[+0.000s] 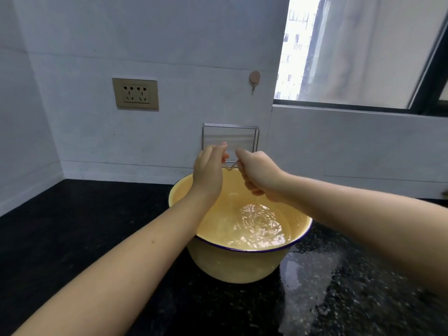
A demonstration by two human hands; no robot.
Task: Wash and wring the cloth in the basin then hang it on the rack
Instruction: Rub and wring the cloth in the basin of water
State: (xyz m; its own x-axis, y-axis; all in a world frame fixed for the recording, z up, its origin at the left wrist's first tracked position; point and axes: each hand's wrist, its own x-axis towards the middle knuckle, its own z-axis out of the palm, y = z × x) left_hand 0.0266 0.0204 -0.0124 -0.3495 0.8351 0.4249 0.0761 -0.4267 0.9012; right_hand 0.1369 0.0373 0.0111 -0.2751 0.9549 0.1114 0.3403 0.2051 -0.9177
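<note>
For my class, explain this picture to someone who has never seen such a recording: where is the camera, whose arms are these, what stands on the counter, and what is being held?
There is no machine here. The single picture comes from a camera worn on a person's head, looking forward and down, so the two bare arms are the wearer's own. The left hand and right hand are closed on a thin, twisted pale cloth, held above a yellow basin with a dark blue rim. The basin holds rippling water, and stands on a black speckled counter that looks wet on the right. Behind the hands a small wire rack stands against the white wall. A wall socket, a round hook and a window are also visible.
</note>
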